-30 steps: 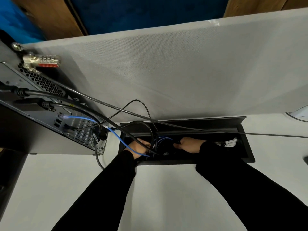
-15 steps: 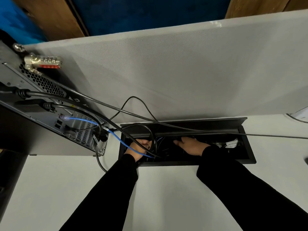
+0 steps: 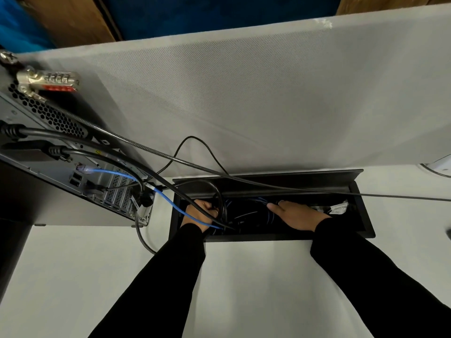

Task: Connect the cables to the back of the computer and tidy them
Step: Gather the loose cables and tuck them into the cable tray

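I'm looking down on a white surface (image 3: pixel 73 276) with both hands inside the black cable tray (image 3: pixel 363 230) sunk into it at about 12 o'clock from my sleeves. My left hand (image 3: pixel 200 212) sits at the tray's 9 o'clock end, its grip curled round a black cable loop (image 3: pixel 220 191) that arches up out of the tray; the fingertips are hidden behind the cables, so I can't tell how tightly it holds. My right hand (image 3: pixel 295 214) lies flat nearer the tray's middle, fingers straight and spread toward 9 o'clock, the tips touching a bundle of blue cable coils (image 3: pixel 256 201) down in the tray.

The computer (image 3: pixel 56 164) stands at 9 to 10 o'clock of the tray, its back panel facing me. A blue network cable (image 3: pixel 170 201) is plugged into that panel and runs toward 4 o'clock, across my left wrist and into the tray. Two thick black cables (image 3: pixel 80 140) are also plugged in and sweep the same way. A steel security cable (image 3: pixel 151 152) leaves a combination lock (image 3: pixel 46 80) at the computer's upper corner, crosses over the tray and runs off toward 3 o'clock. A grey partition panel (image 3: pixel 268 93) stands behind the tray at 12 o'clock.
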A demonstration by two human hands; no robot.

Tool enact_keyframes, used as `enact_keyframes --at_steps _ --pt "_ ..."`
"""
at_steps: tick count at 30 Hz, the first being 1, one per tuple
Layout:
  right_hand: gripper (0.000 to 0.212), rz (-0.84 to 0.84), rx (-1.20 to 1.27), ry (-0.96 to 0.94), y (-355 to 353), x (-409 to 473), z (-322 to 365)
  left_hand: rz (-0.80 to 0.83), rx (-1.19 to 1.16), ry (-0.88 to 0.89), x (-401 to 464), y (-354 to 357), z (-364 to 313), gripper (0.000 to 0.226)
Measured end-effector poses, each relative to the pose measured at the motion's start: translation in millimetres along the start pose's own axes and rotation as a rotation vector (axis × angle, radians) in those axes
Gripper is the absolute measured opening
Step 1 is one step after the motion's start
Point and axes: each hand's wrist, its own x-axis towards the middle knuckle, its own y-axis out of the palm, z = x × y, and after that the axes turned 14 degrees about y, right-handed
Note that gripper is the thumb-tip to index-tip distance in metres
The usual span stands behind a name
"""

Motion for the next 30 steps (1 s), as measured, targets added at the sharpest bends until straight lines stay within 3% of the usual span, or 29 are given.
enact_keyframes --at_steps 7,9,12,15,18,21,25,27,30 --pt "0.064 -0.072 -0.056 0.064 2 20 9 0.006 0.047 0.064 -4 -4 -7 0.02" --pt "0.063 -0.079 -0.059 0.071 3 19 10 0.031 -0.016 0.095 -8 -8 -7 0.014" --pt "0.063 -0.077 -0.026 0.051 2 12 11 0.095 -0.086 0.132 -18 -19 -14 0.024" --pt "0.058 -0.102 -0.048 0.036 2 -4 8 0.042 -0.282 0.107 -30 -31 -20 0.024" --pt "0.053 -0.243 -0.158 0.032 6 -28 2 -0.018 -0.223 0.144 -49 -42 -22 0.034" --pt "0.044 -0.556 -0.275 -0.018 17 -55 2 -0.021 0.068 0.254 -81 -47 -24 0.04" --pt "0.018 -0.833 -0.036 -0.378 36 -72 17 -0.29 0.191 0.496 -133 -52 -25 0.031" --pt "0.022 -0.702 0.043 -0.495 44 -76 31 -0.489 0.102 0.454 -158 -52 -19 0.024" --pt "0.034 -0.505 0.136 -0.512 51 -75 48 -0.684 -0.158 0.161 -175 -49 -7 0.029"
